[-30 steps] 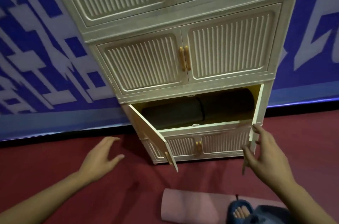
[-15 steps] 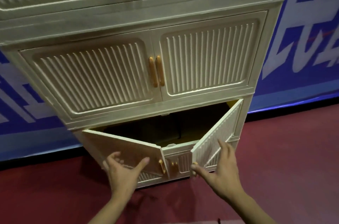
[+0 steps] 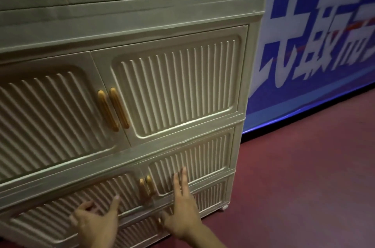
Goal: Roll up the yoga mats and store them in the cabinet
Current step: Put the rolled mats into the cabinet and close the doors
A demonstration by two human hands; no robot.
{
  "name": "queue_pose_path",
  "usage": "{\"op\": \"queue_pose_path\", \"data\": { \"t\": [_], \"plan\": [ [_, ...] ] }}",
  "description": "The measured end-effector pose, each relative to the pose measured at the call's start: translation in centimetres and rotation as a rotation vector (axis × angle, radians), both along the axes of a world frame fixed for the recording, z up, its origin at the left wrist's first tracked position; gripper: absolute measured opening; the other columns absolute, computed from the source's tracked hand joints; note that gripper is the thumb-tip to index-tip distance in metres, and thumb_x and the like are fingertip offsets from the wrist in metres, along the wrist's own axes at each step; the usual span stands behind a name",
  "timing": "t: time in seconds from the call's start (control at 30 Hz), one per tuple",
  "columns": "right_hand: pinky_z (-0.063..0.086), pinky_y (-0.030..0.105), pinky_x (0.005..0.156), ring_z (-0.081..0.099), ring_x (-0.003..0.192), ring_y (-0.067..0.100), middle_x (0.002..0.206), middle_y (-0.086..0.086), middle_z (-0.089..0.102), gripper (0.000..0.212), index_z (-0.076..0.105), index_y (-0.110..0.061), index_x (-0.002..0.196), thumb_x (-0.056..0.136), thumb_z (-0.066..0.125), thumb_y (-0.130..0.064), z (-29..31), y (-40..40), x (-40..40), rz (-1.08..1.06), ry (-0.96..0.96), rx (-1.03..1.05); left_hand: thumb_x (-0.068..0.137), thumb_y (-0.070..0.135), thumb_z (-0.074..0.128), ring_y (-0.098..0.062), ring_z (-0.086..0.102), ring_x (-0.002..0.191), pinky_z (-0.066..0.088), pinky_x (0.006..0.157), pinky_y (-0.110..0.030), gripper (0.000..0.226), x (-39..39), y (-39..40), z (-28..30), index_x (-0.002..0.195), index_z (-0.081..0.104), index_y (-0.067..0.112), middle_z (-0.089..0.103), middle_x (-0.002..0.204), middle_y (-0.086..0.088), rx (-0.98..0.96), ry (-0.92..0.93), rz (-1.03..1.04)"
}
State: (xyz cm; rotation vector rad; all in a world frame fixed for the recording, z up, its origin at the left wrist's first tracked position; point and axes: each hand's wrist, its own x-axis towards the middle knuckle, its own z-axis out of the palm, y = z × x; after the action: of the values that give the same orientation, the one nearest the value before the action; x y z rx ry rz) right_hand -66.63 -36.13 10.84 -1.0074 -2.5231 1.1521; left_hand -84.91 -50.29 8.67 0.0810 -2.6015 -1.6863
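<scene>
- Head view: at six o'clock our left hand [image 3: 97,221] and right hand [image 3: 180,213] press flat-fingered, holding nothing, on the cabinet [image 3: 142,77] doors.
- Doors look closed; mats unseen, probably stored inside.

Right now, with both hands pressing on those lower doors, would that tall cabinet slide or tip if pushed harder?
The cabinet probably rolls rather easily: a small caster shows under its corner on the smooth red floor. It looks like light moulded plastic, stacked tall, so a high push might tip it. The left hand and right hand press low, which seems safer.
</scene>
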Motion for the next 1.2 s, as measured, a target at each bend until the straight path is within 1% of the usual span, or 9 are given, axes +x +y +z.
{"op": "queue_pose_path", "data": {
  "t": [0.13, 0.2, 0.27, 0.33, 0.5, 0.63, 0.77, 0.9, 1.2],
  "plan": [
    [0.022, 0.043, 0.124, 0.009, 0.157, 0.022, 0.170, -0.007, 0.003, 0.086, 0.020, -0.024, 0.161, 0.091, 0.057, -0.057, -3.7, 0.9, 4.2, 0.003, -0.324, -0.077, 0.061, 0.001, 0.097, -0.037, 0.067, 0.104, 0.058, 0.083, -0.032, 0.074, 1.6, -0.7, -5.0, 0.121, 0.053, -0.001, 0.066, 0.115, -0.030, 0.069, -0.244, -0.124],
    [0.035, 0.044, 0.115, 0.025, 0.152, 0.027, 0.164, 0.003, 0.028, 0.074, 0.034, -0.021, 0.155, 0.092, 0.060, -0.049, -5.7, 0.7, 7.2, 0.102, -0.624, -0.160, 0.065, -0.005, 0.092, -0.031, 0.062, 0.093, 0.052, 0.081, -0.036, 0.057, 5.2, -2.0, -7.7, 0.108, 0.056, 0.001, 0.065, 0.100, -0.021, -0.045, -0.417, -0.306],
    [0.049, 0.028, 0.091, 0.046, 0.142, 0.028, 0.155, 0.009, 0.047, 0.057, 0.049, -0.015, 0.147, 0.095, 0.061, -0.035, -6.6, -0.1, 9.4, 0.222, -0.837, -0.328, 0.058, -0.014, 0.091, -0.025, 0.055, 0.081, 0.048, 0.083, -0.039, 0.048, 8.7, -3.5, -11.3, 0.085, 0.056, 0.004, 0.061, 0.079, -0.014, -0.179, -0.572, -0.426],
    [0.050, 0.033, 0.093, 0.052, 0.136, 0.030, 0.149, 0.012, 0.053, 0.047, 0.055, -0.008, 0.142, 0.099, 0.060, -0.025, -6.5, -1.2, 10.3, 0.345, -0.912, -0.331, 0.049, -0.016, 0.092, -0.021, 0.051, 0.071, 0.053, 0.082, -0.041, 0.050, 11.3, -4.1, -14.1, 0.073, 0.054, 0.006, 0.056, 0.062, -0.010, -0.270, -0.640, -0.452],
    [0.039, 0.037, 0.111, 0.046, 0.140, 0.034, 0.153, 0.020, 0.047, 0.058, 0.050, -0.005, 0.146, 0.100, 0.055, -0.038, -6.0, -2.6, 9.4, 0.369, -0.721, -0.273, 0.082, 0.016, 0.085, -0.021, 0.060, 0.086, 0.046, 0.078, -0.028, 0.039, 13.6, 0.8, -12.3, 0.082, 0.047, 0.023, 0.061, 0.083, 0.001, -0.391, -0.563, -0.499],
    [0.042, 0.036, 0.107, 0.050, 0.135, 0.034, 0.148, 0.019, 0.052, 0.057, 0.053, -0.007, 0.143, 0.098, 0.057, -0.041, -4.7, -2.3, 8.6, 0.389, -0.597, -0.282, 0.082, 0.037, 0.079, -0.029, 0.069, 0.098, 0.051, 0.080, -0.031, 0.029, 11.3, 6.5, -11.5, 0.092, 0.058, 0.020, 0.069, 0.092, -0.004, -0.431, -0.456, -0.402],
    [0.042, 0.037, 0.108, 0.050, 0.135, 0.034, 0.148, 0.019, 0.052, 0.057, 0.053, -0.008, 0.143, 0.100, 0.053, -0.045, -4.3, -1.0, 8.8, 0.379, -0.567, -0.271, 0.072, 0.053, 0.077, -0.036, 0.069, 0.109, 0.057, 0.090, -0.041, 0.067, 8.0, 9.9, -16.8, 0.117, 0.070, 0.003, 0.073, 0.114, -0.018, -0.492, -0.430, -0.278],
    [0.042, 0.038, 0.111, 0.049, 0.137, 0.034, 0.151, 0.017, 0.049, 0.060, 0.050, -0.008, 0.146, 0.100, 0.054, -0.045, -4.3, 1.3, 9.7, 0.375, -0.579, -0.278, 0.099, 0.038, 0.061, -0.043, 0.065, 0.115, 0.052, 0.090, -0.042, 0.045, 9.5, 11.5, -13.9, 0.113, 0.072, -0.003, 0.070, 0.119, -0.026, -0.527, -0.420, -0.212],
    [0.047, 0.037, 0.105, 0.056, 0.128, 0.031, 0.143, 0.014, 0.056, 0.050, 0.056, -0.008, 0.138, 0.098, 0.058, -0.038, -6.5, 5.1, 11.2, 0.217, -0.562, -0.331, 0.087, 0.046, 0.066, -0.039, 0.068, 0.107, 0.055, 0.089, -0.040, 0.045, 11.4, 9.3, -15.5, 0.109, 0.069, 0.007, 0.069, 0.114, -0.016, -0.700, -0.345, -0.304]
  ]
}}
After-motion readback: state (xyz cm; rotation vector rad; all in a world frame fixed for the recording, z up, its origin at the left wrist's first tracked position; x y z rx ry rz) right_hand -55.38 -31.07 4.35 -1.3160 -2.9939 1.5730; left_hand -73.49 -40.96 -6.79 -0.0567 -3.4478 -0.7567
